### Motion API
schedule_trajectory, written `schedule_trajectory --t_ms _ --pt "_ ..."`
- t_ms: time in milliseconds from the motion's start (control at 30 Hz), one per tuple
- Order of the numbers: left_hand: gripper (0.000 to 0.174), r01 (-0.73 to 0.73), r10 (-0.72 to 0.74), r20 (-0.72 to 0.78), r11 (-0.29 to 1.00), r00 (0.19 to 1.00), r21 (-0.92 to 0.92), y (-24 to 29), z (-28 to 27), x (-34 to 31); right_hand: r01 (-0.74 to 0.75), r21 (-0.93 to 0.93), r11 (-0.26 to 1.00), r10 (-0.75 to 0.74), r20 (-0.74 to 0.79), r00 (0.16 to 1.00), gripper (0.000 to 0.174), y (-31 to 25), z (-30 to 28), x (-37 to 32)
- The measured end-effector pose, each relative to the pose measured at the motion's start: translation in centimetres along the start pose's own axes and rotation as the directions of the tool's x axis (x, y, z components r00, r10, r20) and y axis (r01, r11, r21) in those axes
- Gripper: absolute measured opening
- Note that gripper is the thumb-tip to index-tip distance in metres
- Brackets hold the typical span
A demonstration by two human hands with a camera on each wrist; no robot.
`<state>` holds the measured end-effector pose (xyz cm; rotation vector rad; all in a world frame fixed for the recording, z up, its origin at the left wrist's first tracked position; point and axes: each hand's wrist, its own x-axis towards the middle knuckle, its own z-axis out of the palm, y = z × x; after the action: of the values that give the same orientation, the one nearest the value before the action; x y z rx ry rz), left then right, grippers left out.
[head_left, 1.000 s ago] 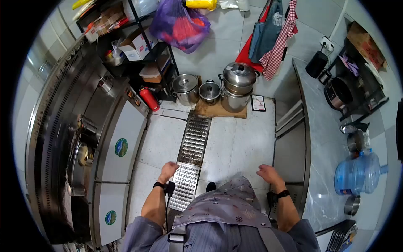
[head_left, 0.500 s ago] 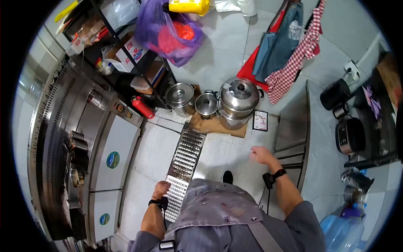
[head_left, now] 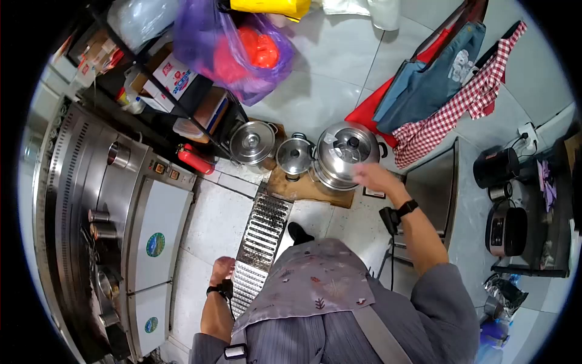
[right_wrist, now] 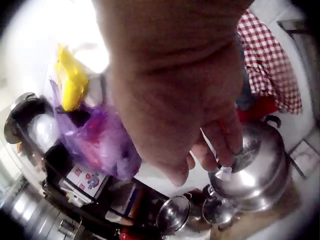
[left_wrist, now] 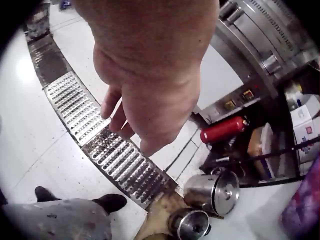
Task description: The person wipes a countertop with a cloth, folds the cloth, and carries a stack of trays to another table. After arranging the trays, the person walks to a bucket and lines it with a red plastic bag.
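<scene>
My right hand [head_left: 376,178] reaches forward with loosely bent fingers and overlaps the near right side of a large steel steamer pot [head_left: 339,136] in the head view. Nothing shows in its grasp in the right wrist view, where the steamer's domed lid [right_wrist: 262,162] lies beyond the fingertips. Beside the steamer stand a small lidded pot [head_left: 294,159] and a lidded stockpot [head_left: 251,142]. My left hand [head_left: 223,270] hangs low at my side near the metal drain grate [head_left: 264,233], fingers relaxed and holding nothing.
The pots stand on a brown board [head_left: 315,192] against the wall. A steel stove [head_left: 145,242] lines the left side, with a red fire extinguisher [head_left: 195,160] past it. Aprons [head_left: 433,91] hang behind the steamer. A grey counter [head_left: 470,224] runs along the right.
My right hand has moved forward from beside the counter to the steamer pot. My left hand stays low at my side. The view has moved closer to the pots.
</scene>
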<state>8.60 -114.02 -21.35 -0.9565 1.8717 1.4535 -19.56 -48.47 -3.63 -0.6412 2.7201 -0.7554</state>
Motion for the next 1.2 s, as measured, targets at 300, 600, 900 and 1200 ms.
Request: schedule_trajectory --t_ms 300,600,900,1200 --pt "0.037 -0.246 0.255 -0.13 0.966 0.958 0.078 16.0 3.5 0.8 -0.106 -0.121 0.987 0.117 0.086 0.989 0.033 4.8 0.2 10.6" --pt "0.031 0.097 -0.112 -0.092 0.982 0.989 -0.161 2.6 1.1 -0.2 -0.155 -0.182 0.971 0.182 0.143 0.973 0.075 10.2 4.6 22.2" --pt "0.021 0.281 -0.291 -0.139 0.956 0.947 -0.089 9.8 4.5 -4.5 -0.158 -0.354 0.922 0.205 0.099 0.974 0.075 15.5 11.7 25.8" --pt "0.04 -0.115 0.137 -0.164 0.984 0.977 0.136 25.0 9.3 2.1 -0.229 0.056 0.972 0.228 0.021 0.973 0.022 19.9 14.4 26.4"
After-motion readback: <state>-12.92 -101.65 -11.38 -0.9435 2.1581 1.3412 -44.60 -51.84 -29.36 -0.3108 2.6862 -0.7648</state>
